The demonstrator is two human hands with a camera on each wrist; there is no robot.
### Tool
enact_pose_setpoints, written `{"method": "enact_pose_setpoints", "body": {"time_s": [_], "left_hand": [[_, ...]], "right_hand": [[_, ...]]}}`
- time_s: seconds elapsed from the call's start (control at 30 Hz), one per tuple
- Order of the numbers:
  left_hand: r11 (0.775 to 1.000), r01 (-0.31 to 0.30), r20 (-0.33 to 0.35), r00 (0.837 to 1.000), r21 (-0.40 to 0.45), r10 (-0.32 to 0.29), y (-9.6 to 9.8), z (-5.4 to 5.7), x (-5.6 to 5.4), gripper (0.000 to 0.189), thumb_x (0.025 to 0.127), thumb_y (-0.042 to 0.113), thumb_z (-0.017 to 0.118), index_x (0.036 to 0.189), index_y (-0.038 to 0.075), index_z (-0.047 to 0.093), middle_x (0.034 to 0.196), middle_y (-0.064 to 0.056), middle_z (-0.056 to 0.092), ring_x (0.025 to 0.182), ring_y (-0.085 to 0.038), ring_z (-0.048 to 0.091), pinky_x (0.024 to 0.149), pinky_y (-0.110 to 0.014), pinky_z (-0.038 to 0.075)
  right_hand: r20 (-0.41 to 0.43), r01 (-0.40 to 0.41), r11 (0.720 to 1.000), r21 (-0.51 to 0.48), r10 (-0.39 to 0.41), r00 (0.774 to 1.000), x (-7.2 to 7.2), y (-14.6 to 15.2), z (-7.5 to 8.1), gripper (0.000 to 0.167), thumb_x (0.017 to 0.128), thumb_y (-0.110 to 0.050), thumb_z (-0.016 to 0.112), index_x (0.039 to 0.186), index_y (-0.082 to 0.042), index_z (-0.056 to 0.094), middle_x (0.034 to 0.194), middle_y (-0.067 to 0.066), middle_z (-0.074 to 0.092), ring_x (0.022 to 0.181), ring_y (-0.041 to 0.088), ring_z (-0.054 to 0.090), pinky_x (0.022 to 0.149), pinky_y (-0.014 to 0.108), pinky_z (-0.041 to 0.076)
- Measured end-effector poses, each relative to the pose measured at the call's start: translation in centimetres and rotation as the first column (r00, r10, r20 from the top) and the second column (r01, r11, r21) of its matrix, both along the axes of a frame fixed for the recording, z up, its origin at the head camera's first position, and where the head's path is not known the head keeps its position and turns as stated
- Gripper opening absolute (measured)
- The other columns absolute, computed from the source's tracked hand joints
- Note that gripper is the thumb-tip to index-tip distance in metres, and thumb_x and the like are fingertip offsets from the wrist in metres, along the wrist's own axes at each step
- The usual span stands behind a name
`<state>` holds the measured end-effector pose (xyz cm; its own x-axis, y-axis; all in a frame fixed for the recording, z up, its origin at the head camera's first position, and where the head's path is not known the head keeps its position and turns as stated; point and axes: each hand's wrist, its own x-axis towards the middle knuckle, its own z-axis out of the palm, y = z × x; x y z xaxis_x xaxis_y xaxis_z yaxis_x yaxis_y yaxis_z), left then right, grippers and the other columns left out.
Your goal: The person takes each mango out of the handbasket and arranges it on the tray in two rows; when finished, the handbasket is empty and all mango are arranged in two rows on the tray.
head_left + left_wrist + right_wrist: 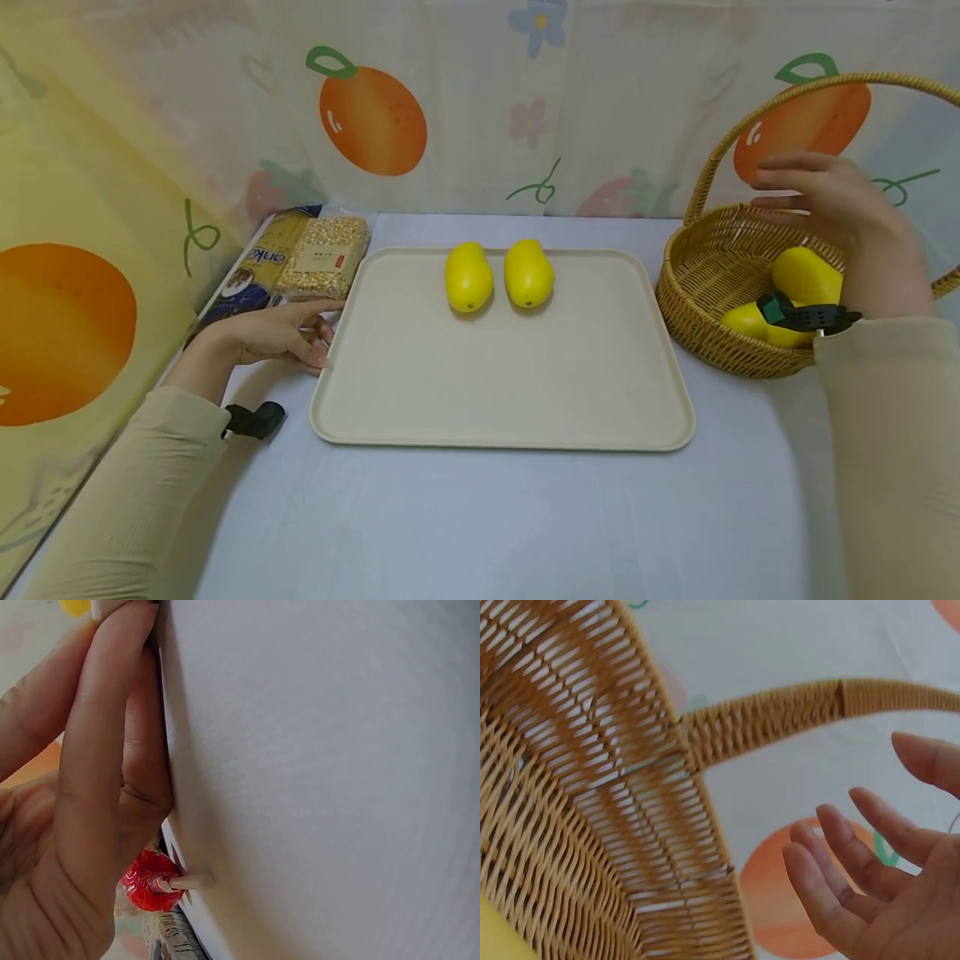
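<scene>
My left hand (288,335) is at the left rim of a cream tray (495,375), fingertips and thumb gripping the edge. In the left wrist view, the curled fingers (94,742) meet the pale rim low over the tabletop. On the tray's far half lie two yellow mangoes, the left one (468,277) and the right one (528,274), side by side. My right hand (832,196) hovers over a wicker basket (690,312), fingers spread and holding nothing. More yellow mangoes (806,277) lie inside the basket, partly hidden by the wrist.
A bag of yellow grains (322,258) and a gold and blue packet (262,262) lie beyond the left hand. In the left wrist view, a red-wrapped lollipop (154,881) shows near the hand. The basket's tall handle (708,171) arches behind the right hand. A fruit-print curtain (465,108) hangs behind.
</scene>
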<state>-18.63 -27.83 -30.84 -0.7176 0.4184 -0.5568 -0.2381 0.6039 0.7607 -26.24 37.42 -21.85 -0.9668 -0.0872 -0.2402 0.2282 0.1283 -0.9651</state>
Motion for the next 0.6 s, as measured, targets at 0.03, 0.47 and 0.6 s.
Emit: {"method": "enact_pose_setpoints", "body": {"time_s": [0.03, 0.47, 0.6], "left_hand": [[1.000, 0.000, 0.000, 1.000, -0.001, 0.000, 0.0, 0.0, 0.0, 0.104, 0.083, -0.004, 0.071, 0.161, 0.013, 0.003, 0.108, -0.008, 0.044, 0.086, -0.009, 0.055, 0.079, -0.026, 0.060], [1.000, -0.002, 0.005, 1.000, -0.002, 0.002, 0.1, 0.1, 0.0, 0.104, 0.083, -0.003, 0.071, 0.161, 0.013, 0.003, 0.109, -0.009, 0.044, 0.086, -0.010, 0.054, 0.079, -0.027, 0.060], [1.000, -0.006, 0.009, 1.000, 0.001, 0.006, 0.1, 0.0, -0.1, 0.105, 0.083, -0.003, 0.072, 0.161, 0.013, 0.003, 0.109, -0.009, 0.044, 0.086, -0.010, 0.054, 0.079, -0.027, 0.060]], "right_hand": [[0.006, 0.015, 1.000, 0.025, -0.015, 1.000, 0.0, 0.1, -0.1, 0.043, 0.092, -0.027, 0.069, 0.130, -0.025, 0.051, 0.107, -0.015, 0.062, 0.086, 0.005, 0.068, 0.069, 0.018, 0.059], [0.016, 0.189, 0.960, 0.207, -0.196, 0.980, 0.1, 1.8, -1.8, 0.054, 0.089, -0.038, 0.069, 0.137, -0.030, 0.046, 0.111, -0.020, 0.047, 0.081, -0.002, 0.061, 0.065, 0.011, 0.053], [0.007, 0.246, 0.873, 0.422, -0.274, 0.962, 0.1, 2.0, -2.2, 0.054, 0.094, -0.047, 0.058, 0.144, -0.035, 0.041, 0.104, -0.023, 0.043, 0.085, 0.000, 0.053, 0.070, 0.010, 0.049]]}}
